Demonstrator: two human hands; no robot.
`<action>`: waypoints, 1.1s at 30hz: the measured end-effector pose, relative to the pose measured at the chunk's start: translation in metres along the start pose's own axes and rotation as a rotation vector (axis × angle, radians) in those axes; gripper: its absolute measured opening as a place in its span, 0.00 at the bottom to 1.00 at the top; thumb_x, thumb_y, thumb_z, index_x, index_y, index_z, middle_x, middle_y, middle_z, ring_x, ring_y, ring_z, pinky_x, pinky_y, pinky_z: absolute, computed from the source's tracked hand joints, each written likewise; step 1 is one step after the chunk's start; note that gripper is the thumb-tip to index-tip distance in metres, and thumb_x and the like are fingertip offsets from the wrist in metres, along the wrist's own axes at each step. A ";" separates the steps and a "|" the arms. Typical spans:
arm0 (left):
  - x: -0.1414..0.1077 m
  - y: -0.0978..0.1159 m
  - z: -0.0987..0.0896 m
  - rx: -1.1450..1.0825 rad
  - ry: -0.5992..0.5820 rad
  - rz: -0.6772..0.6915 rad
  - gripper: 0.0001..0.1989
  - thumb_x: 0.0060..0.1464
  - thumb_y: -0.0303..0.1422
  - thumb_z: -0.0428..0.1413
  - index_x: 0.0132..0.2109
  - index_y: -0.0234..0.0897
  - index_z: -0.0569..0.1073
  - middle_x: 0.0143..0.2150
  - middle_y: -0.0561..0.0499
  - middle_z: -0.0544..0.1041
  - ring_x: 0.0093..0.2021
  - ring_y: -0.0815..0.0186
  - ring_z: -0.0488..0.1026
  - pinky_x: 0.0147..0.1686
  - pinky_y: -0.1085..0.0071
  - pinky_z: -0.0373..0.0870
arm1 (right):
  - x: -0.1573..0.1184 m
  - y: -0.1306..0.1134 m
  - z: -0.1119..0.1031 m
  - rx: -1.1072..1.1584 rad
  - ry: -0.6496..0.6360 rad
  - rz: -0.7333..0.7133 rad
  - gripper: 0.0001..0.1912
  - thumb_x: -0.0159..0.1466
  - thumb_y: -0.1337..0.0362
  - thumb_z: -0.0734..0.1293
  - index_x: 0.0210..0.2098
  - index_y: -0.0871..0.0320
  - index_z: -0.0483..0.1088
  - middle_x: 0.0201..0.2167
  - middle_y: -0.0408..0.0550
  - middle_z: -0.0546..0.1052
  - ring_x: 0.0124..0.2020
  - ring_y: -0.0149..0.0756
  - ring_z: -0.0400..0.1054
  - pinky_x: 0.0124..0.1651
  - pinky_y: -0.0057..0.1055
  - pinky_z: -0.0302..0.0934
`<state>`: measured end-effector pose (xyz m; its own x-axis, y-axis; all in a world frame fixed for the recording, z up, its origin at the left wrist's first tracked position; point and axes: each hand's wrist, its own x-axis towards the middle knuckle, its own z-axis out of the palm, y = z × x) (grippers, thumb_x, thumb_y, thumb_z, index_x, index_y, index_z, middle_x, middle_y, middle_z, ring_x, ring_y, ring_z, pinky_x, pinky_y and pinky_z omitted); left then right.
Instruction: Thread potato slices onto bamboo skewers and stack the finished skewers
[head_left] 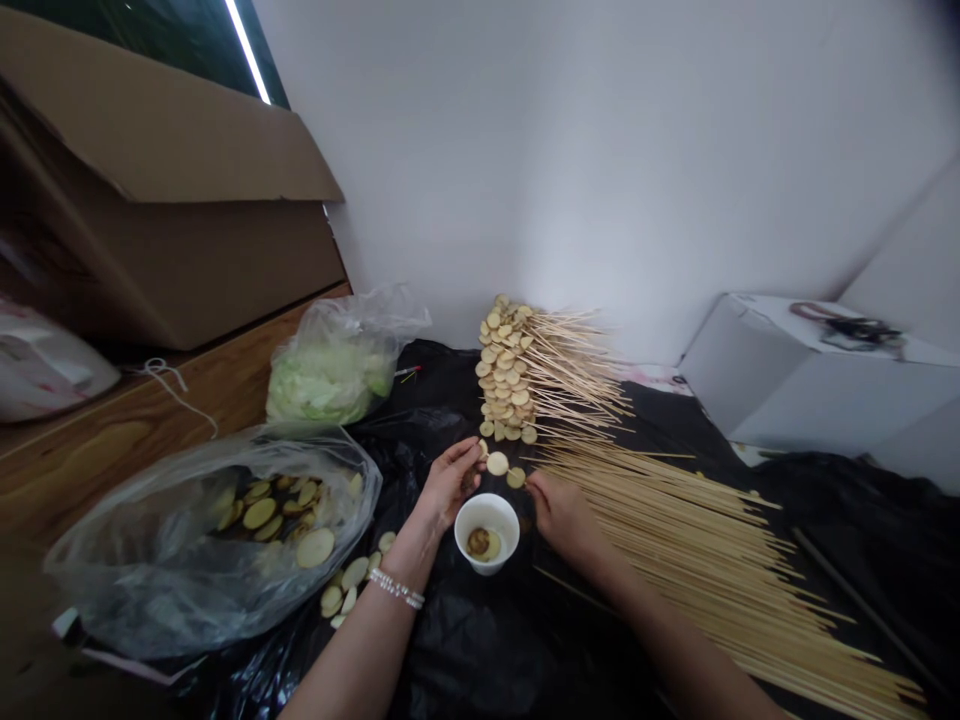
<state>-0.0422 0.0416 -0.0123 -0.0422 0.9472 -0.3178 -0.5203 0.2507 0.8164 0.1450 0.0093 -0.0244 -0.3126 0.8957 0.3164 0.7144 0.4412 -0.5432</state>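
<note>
Between my hands are round potato slices [496, 463] threaded in a row on a thin wooden skewer. My left hand [452, 478] pinches the slice at the left end. Closed around the skewer's right part is my right hand [559, 508]. Just below them stands a white cup [487, 505] with a few slices inside, one of them brownish. Beyond my hands rises a pile of filled potato skewers [506, 370], their bare sticks pointing right. A wide spread of loose bamboo skewers [697, 540] lies right of my right hand, partly under that forearm.
Left, an open plastic bag [300, 580] holds potato slices, with loose slices [355, 573] beside it. Behind it sits a bag of pale green vegetable [330, 375]. A cardboard box [217, 250] and a white box [780, 370] flank the black plastic sheet [495, 650].
</note>
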 end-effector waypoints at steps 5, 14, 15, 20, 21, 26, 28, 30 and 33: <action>-0.001 0.007 0.001 -0.024 0.068 -0.048 0.14 0.53 0.39 0.58 0.40 0.30 0.77 0.31 0.46 0.77 0.24 0.74 0.71 0.19 0.82 0.65 | 0.002 0.001 -0.002 0.100 0.063 0.012 0.13 0.66 0.66 0.55 0.27 0.58 0.66 0.23 0.45 0.72 0.26 0.32 0.63 0.31 0.27 0.51; -0.001 0.010 0.001 -0.096 0.051 -0.082 0.16 0.59 0.36 0.52 0.38 0.28 0.78 0.37 0.43 0.78 0.25 0.75 0.71 0.19 0.82 0.65 | 0.005 0.001 -0.009 0.205 0.128 0.098 0.13 0.65 0.62 0.56 0.28 0.57 0.68 0.20 0.43 0.70 0.22 0.31 0.62 0.29 0.26 0.52; -0.002 0.011 0.002 -0.088 0.035 -0.074 0.16 0.60 0.37 0.51 0.38 0.28 0.79 0.37 0.43 0.78 0.25 0.75 0.71 0.19 0.82 0.65 | 0.005 0.001 -0.009 0.218 0.131 0.114 0.13 0.65 0.62 0.57 0.29 0.57 0.69 0.19 0.42 0.70 0.22 0.31 0.62 0.29 0.26 0.52; -0.007 0.012 0.004 -0.050 -0.063 -0.020 0.16 0.56 0.39 0.55 0.38 0.29 0.80 0.38 0.42 0.78 0.27 0.74 0.70 0.18 0.82 0.63 | 0.006 0.002 -0.009 0.283 0.137 0.170 0.13 0.64 0.60 0.58 0.29 0.58 0.69 0.19 0.42 0.70 0.22 0.32 0.64 0.29 0.27 0.53; -0.007 0.011 0.004 -0.032 -0.088 0.005 0.14 0.52 0.37 0.59 0.39 0.30 0.80 0.38 0.43 0.78 0.27 0.75 0.70 0.19 0.82 0.62 | 0.006 0.002 -0.009 0.293 0.133 0.175 0.13 0.64 0.60 0.58 0.28 0.58 0.69 0.19 0.42 0.69 0.22 0.31 0.63 0.29 0.27 0.53; -0.008 0.005 0.003 0.090 -0.166 0.105 0.18 0.38 0.32 0.68 0.40 0.33 0.80 0.37 0.45 0.79 0.27 0.76 0.67 0.19 0.82 0.59 | 0.007 0.003 -0.009 0.299 0.146 0.166 0.13 0.64 0.59 0.58 0.28 0.57 0.69 0.19 0.42 0.70 0.22 0.32 0.63 0.28 0.27 0.53; -0.008 0.004 0.003 0.131 -0.163 0.130 0.17 0.38 0.34 0.68 0.39 0.33 0.81 0.36 0.45 0.78 0.26 0.75 0.67 0.20 0.81 0.58 | 0.007 0.002 -0.010 0.300 0.155 0.170 0.13 0.64 0.59 0.59 0.27 0.57 0.69 0.18 0.42 0.70 0.22 0.32 0.63 0.28 0.27 0.53; -0.008 0.003 0.003 0.169 -0.155 0.155 0.16 0.39 0.36 0.67 0.38 0.34 0.81 0.34 0.45 0.78 0.26 0.74 0.67 0.20 0.80 0.59 | 0.007 0.002 -0.010 0.305 0.150 0.175 0.13 0.64 0.59 0.58 0.27 0.57 0.69 0.18 0.42 0.69 0.21 0.32 0.63 0.28 0.27 0.53; -0.007 0.003 0.004 0.228 -0.148 0.186 0.15 0.40 0.36 0.67 0.37 0.33 0.81 0.34 0.45 0.78 0.27 0.73 0.67 0.21 0.80 0.60 | 0.007 0.001 -0.011 0.295 0.144 0.170 0.13 0.64 0.60 0.59 0.28 0.57 0.69 0.18 0.42 0.69 0.21 0.31 0.63 0.28 0.27 0.53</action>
<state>-0.0402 0.0363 -0.0062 0.0142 0.9956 -0.0931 -0.3099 0.0929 0.9462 0.1505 0.0152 -0.0141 -0.0984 0.9498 0.2970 0.5306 0.3026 -0.7918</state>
